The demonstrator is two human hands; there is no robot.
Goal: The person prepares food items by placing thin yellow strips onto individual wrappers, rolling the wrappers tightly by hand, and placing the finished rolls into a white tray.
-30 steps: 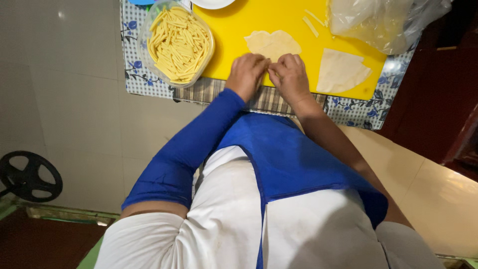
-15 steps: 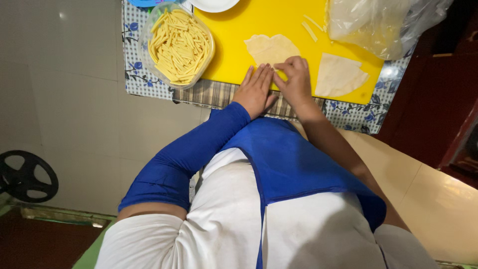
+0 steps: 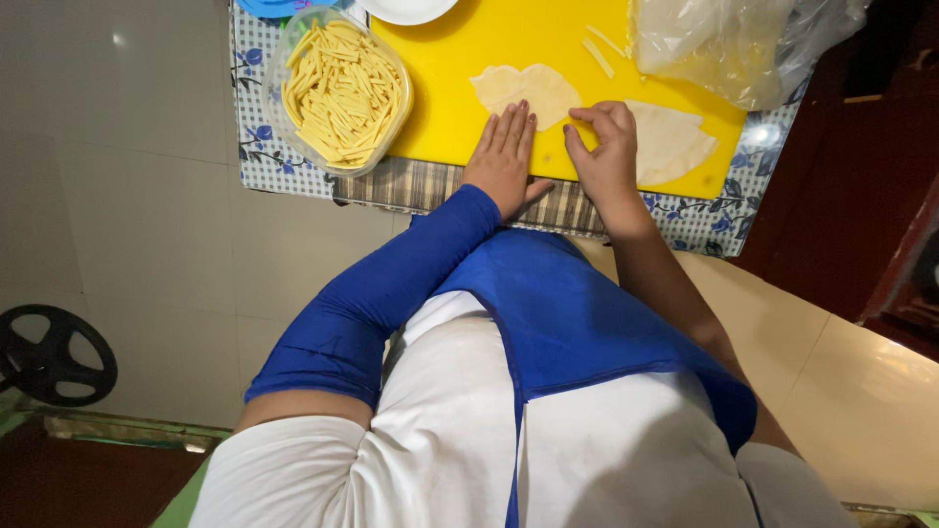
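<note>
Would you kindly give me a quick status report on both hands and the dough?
Left hand flat, palm down on thin pale dough sheet. Right hand curled beside it, empty. Yellow cutting board under both; nothing in the way.

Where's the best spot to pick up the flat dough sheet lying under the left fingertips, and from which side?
Probably the far edge of the dough sheet, reached from the board's open middle. It lies flat and thin on the yellow cutting board, so pinch and peel an edge. The left hand covers its near edge, and the right hand crowds its right side.
</note>
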